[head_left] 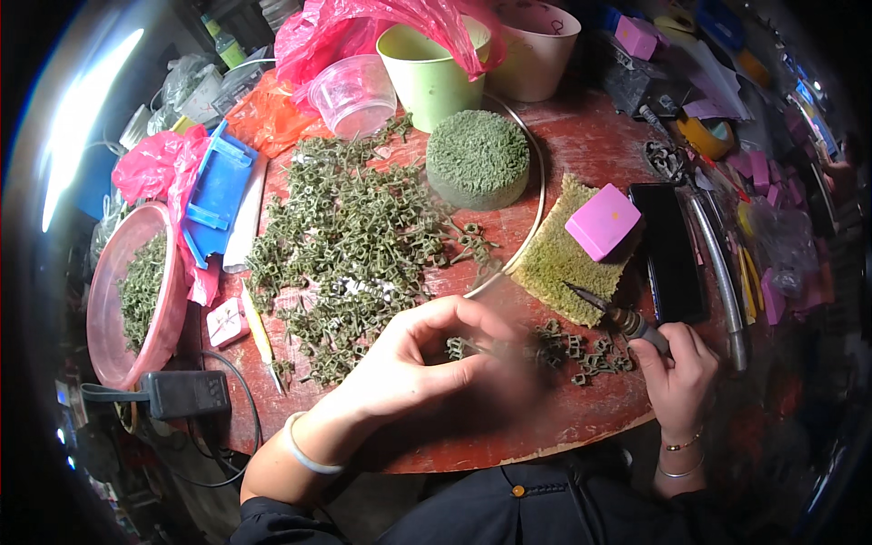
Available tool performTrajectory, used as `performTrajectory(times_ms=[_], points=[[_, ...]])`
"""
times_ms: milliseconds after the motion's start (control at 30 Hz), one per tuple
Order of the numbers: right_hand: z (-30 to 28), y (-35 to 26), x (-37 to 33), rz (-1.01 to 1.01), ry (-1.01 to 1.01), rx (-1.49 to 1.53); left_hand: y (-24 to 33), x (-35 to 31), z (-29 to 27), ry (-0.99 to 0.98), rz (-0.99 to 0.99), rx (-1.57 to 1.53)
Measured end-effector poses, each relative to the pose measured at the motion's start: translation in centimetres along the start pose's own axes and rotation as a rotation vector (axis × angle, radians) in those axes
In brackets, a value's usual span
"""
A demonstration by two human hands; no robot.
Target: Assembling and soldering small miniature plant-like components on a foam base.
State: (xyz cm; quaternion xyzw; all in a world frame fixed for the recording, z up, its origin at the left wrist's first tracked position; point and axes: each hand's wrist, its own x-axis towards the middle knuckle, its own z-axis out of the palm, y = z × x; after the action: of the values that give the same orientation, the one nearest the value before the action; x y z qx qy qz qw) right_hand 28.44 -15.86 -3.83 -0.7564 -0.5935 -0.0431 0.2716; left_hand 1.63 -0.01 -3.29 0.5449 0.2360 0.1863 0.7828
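The left hand [427, 359] pinches a small green plastic piece [457, 347] above the red table [581, 136]; the right hand [681, 368] grips a soldering iron [618, 315] beside the small pile [581, 350]

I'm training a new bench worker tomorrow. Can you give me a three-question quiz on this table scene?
1. True or false: the right hand holds a soldering iron.
2. What lies on the yellow-green pad? A) pink block B) green cup C) blue tray
3. What does the left hand pinch?

Key: 1 true. 2 A, the pink block. 3 A small green piece, like those in the pile.
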Motion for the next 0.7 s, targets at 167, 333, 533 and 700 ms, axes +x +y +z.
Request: performTrajectory(times_ms=[167, 333, 533, 700], points=[[0.1, -1.3, 0.0, -0.065, 0.029, 0.122, -0.3, 0.0, -0.4, 0.011, 0.071, 0.113], [0.5, -1.9, -0.2, -0.135, -0.01, 0.172, -0.2, -0.2, 0.0, 0.11, 0.082, 0.257], [0.9, -1.4, 0.0, -0.186, 0.01, 0.176, -0.3, -0.3, 0.2, 0.171, 0.098, 0.363], [0.8, -1.9, 0.2, -0.181, 0.001, 0.22, -0.4, -0.4, 0.2, 0.156, 0.124, 0.36]])
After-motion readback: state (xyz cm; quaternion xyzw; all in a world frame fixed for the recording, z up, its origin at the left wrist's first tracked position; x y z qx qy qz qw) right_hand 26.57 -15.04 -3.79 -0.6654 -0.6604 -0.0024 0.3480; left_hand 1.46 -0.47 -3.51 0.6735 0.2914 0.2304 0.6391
